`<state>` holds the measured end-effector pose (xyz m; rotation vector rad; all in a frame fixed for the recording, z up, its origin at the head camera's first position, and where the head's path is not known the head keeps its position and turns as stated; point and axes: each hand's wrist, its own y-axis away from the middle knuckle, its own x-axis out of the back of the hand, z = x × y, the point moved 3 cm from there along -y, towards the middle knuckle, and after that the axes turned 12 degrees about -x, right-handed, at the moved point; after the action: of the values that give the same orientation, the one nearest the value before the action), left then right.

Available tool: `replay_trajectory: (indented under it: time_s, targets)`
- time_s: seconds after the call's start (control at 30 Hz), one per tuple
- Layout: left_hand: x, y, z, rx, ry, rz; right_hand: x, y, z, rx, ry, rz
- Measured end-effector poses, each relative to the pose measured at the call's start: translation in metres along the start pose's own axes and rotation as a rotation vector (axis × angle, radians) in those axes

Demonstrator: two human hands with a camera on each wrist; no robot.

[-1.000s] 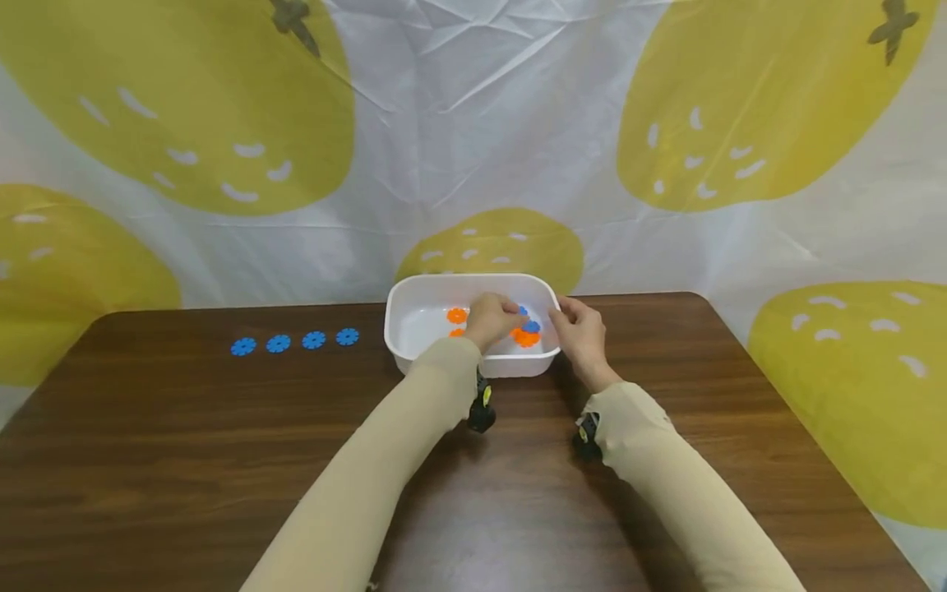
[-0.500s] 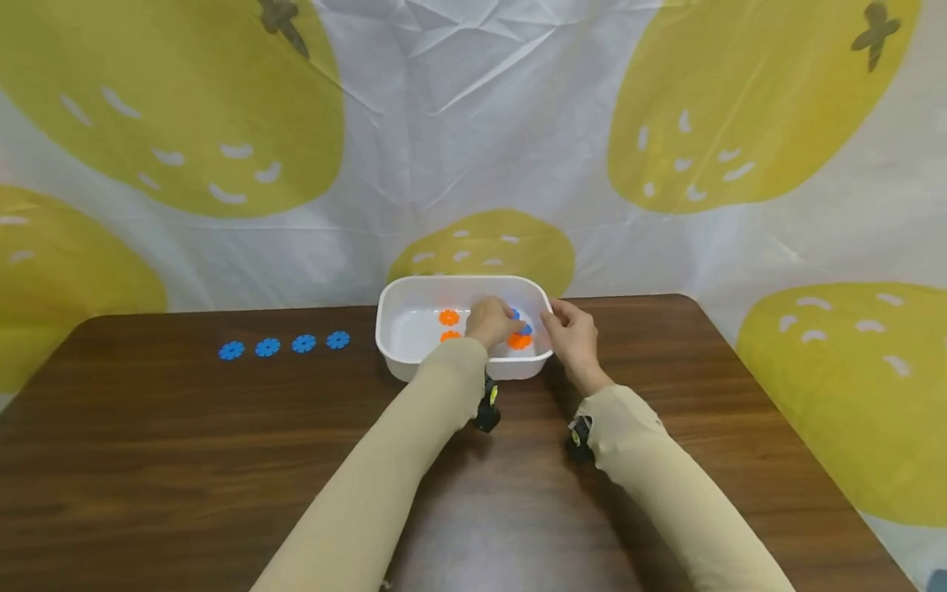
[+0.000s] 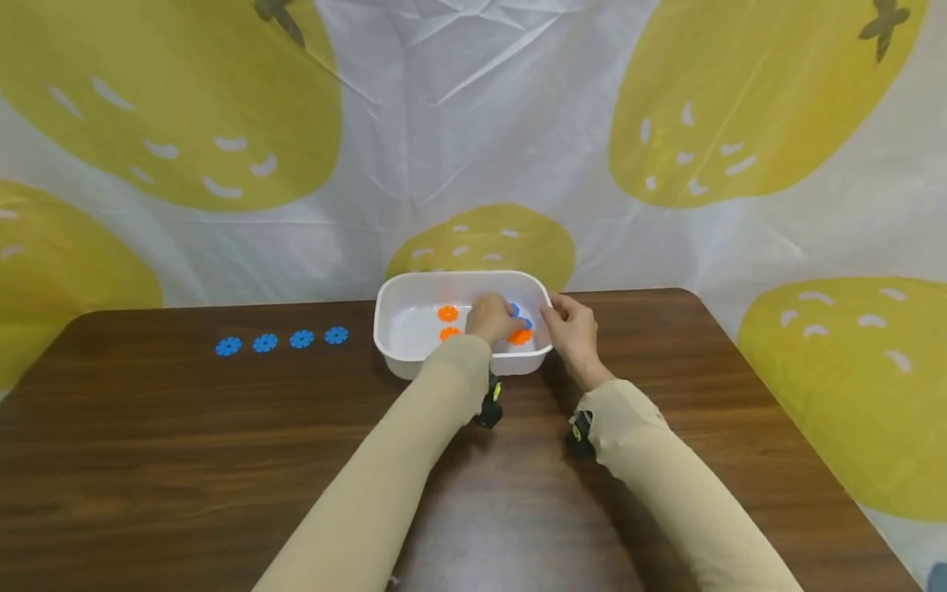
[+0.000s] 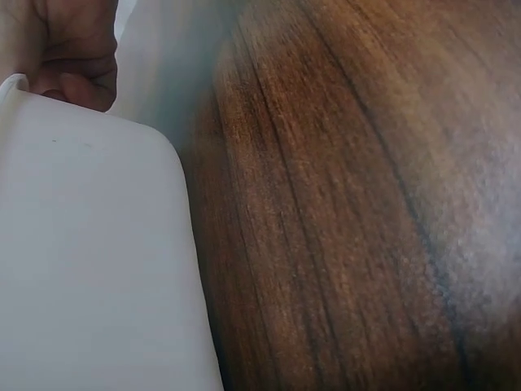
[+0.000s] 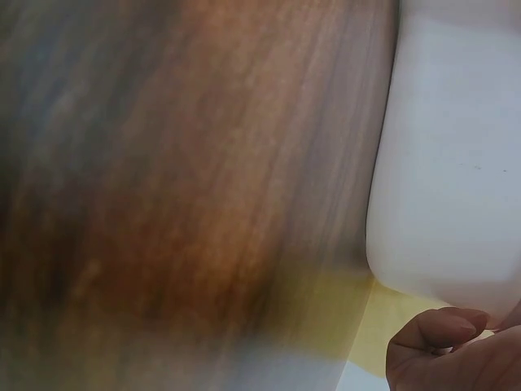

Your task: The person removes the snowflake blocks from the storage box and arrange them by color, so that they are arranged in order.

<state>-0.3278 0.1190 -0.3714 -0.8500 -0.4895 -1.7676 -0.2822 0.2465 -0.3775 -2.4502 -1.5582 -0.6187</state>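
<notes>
In the head view, a white basin stands at the table's back edge with blue and orange notched plastic discs inside. My left hand reaches down into it, thumb right at a blue snowflake disc. Its other fingertips are hidden, so I cannot tell whether they grip that disc. An orange disc lies just below the blue one. Two more orange discs, one an orange disc, show left of the hand. My right hand pinches the basin's right rim; its curled fingers appear in the right wrist view.
Several blue discs lie in a row on the brown wooden table, left of the basin. Behind the table hangs a white cloth printed with large yellow fruit. The basin's outer wall fills much of the left wrist view.
My left hand has shifted slightly right inside the basin, its thumb now over the blue disc's edge. My right hand has stayed at the rim. The head view has turned slightly.
</notes>
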Motion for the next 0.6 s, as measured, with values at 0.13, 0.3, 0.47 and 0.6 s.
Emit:
replay_trajectory:
  time_s: [0.13, 0.3, 0.47, 0.6]
  targets:
    - [-0.0009, -0.0006, 0.0014, -0.009, -0.020, -0.001, 0.0014, 0.0002, -0.0005, -0.005, 0.006, -0.002]
    - [-0.0023, -0.0010, 0.0019, -0.025, -0.043, -0.014, 0.0019, 0.0007, -0.0008, -0.007, -0.006, -0.007]
    - [-0.0028, -0.0005, 0.0017, -0.036, -0.066, -0.026, 0.0018, 0.0013, -0.0011, -0.005, -0.016, -0.017]
    - [-0.0022, 0.0001, 0.0019, -0.037, -0.070, -0.027, 0.0011, 0.0010, -0.0012, -0.001, -0.013, -0.011]
